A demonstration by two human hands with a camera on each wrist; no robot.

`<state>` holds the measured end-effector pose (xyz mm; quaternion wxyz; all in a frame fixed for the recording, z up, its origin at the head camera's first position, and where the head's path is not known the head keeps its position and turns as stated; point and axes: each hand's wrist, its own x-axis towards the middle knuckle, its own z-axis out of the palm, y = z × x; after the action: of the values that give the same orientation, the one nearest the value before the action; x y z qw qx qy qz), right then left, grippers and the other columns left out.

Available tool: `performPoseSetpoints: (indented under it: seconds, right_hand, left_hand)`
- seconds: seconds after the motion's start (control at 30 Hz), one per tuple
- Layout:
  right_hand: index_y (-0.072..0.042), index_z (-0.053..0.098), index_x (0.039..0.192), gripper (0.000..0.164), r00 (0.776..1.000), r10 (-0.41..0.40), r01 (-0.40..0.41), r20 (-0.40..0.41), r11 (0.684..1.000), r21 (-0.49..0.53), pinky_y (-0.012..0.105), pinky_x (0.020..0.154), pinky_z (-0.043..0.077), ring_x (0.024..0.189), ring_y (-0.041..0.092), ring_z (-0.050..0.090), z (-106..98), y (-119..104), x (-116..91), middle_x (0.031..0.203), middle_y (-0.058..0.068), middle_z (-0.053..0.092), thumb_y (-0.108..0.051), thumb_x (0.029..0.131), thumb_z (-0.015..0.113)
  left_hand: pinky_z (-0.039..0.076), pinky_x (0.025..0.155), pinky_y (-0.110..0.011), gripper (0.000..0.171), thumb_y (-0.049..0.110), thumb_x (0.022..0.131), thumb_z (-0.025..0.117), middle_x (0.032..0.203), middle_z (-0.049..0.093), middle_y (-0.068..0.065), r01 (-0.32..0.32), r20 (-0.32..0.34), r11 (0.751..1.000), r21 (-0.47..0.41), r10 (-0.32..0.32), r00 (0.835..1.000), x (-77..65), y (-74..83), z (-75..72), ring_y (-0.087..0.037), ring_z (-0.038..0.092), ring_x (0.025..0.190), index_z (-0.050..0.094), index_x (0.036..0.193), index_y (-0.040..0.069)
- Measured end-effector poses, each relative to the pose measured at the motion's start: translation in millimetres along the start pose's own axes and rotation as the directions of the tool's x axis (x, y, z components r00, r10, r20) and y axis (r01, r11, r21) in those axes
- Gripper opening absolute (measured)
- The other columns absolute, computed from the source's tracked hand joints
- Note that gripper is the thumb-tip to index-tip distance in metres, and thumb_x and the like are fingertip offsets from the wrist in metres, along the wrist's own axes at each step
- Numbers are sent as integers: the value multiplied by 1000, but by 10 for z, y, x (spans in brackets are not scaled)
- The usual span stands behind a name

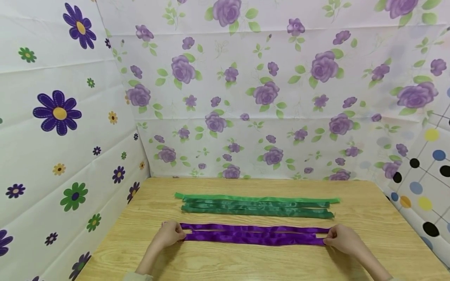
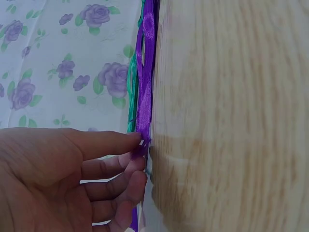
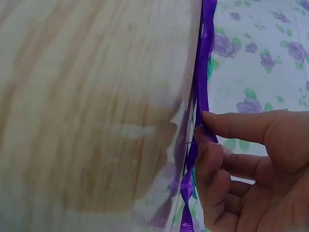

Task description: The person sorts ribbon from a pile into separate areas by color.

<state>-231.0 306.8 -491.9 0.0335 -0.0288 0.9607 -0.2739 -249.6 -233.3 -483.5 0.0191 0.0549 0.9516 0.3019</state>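
Note:
Two bare hands stretch a purple ribbon (image 1: 253, 238) from side to side above the front part of the table. My left hand (image 1: 170, 234) pinches its left end between thumb and fingertips; in the left wrist view the ribbon (image 2: 144, 111) runs away from the thumb tip. At the other end, my right hand (image 1: 341, 239) pinches the ribbon between thumb and forefinger, as the right wrist view also shows. Just behind lies another purple ribbon (image 1: 225, 227), roughly parallel, its ends partly hidden by the hands. Whether more purple strips overlap in front, I cannot tell.
Farther back on the wooden table (image 1: 260, 261), a bright green ribbon (image 1: 225, 197) and several darker green ribbons (image 1: 246, 211) lie in parallel rows. A flowered cloth (image 1: 246, 136) rises at the table's back edge, with patterned cloths on both sides.

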Motion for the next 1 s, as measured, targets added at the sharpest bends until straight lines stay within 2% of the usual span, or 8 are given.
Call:
performPoseSetpoints:
  seconds: [0.03,0.13,0.23,0.47,0.6,0.77,0.9,1.0]
  right_hand:
    - [-10,62,63,21,1000,3,-3,2,1000,2,26,52,33,54,12,43,-6,1,1,56,-4,51,-16,80,73]
    - [-10,61,65,21,1000,13,-13,14,1000,9,26,52,34,54,12,44,-42,2,6,57,-3,52,-18,81,72]
    - [-9,62,69,20,999,31,-32,34,999,20,27,53,35,56,13,44,-85,-5,13,61,-1,54,-19,84,70]
    - [-7,63,82,16,999,-13,13,32,1000,17,27,54,35,60,14,45,-123,-49,31,67,1,54,-16,94,58]
    - [-5,66,90,13,994,-110,110,-11,994,-27,24,54,36,60,9,44,-111,-93,41,71,1,59,-12,95,56]
    - [-4,66,95,10,976,-210,205,-59,976,-73,23,54,39,61,5,45,-123,-147,36,76,0,62,-8,94,57]
    - [-4,64,94,5,949,-286,267,-130,953,-145,23,55,45,68,8,54,-133,-175,24,81,2,62,-5,92,60]
    - [-6,64,92,5,911,-365,319,-194,919,-232,24,57,49,71,13,60,-132,-193,1,85,3,62,-3,88,65]
  left_hand:
    - [45,80,-45,21,6,81,72,57,54,2,13,-8,1000,2,-13,1000,0,-1,0,-13,41,53,61,63,6]
    - [36,55,-27,20,8,82,71,58,55,0,55,-14,998,-6,-55,998,-4,-7,-5,-11,39,50,63,65,7]
    - [28,47,-21,21,10,86,68,55,51,1,62,-23,998,-2,-62,998,-8,-4,-19,-9,36,48,62,66,6]
    - [29,47,-23,21,10,92,59,56,46,1,44,-68,998,37,-41,997,-25,52,-47,-11,39,49,57,71,8]
    - [34,47,-24,16,10,94,57,60,51,0,22,-112,999,45,-17,994,-12,95,-54,-12,45,51,60,78,8]
    - [43,53,-25,9,11,94,59,75,61,0,-17,-113,997,78,26,993,17,148,-90,-10,52,61,66,91,6]
    - [52,66,-32,9,11,92,62,91,68,-3,-90,-114,983,158,109,987,17,173,-115,-15,63,79,68,97,6]
    - [54,74,-38,12,13,92,64,99,69,-8,-139,-109,970,201,163,981,6,176,-123,-22,66,89,69,100,6]
